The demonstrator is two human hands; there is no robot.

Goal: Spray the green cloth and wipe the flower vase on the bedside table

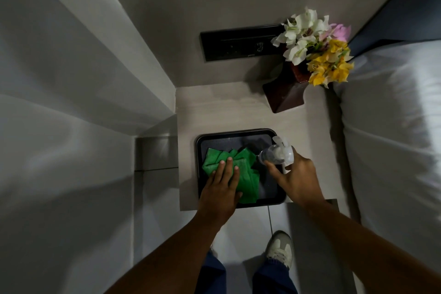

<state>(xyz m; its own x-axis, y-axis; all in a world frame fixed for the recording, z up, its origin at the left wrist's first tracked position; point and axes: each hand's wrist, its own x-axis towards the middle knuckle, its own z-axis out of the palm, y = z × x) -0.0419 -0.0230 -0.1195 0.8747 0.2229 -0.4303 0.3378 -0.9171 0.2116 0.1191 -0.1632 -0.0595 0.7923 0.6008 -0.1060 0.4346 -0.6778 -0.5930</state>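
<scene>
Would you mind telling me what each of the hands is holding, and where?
The right hand grips the clear spray bottle around its body. The left hand lies flat on the green cloth, gripping nothing.

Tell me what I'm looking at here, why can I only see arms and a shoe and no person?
The camera sits on the person's head and looks down, so you see only their arms and a shoe. There is just this one picture. Below is a bedside table beside a bed. On it stands a dark vase of flowers and a black tray. The left hand presses flat on a green cloth in the tray. The right hand holds a clear spray bottle, tipped toward the cloth.
</scene>
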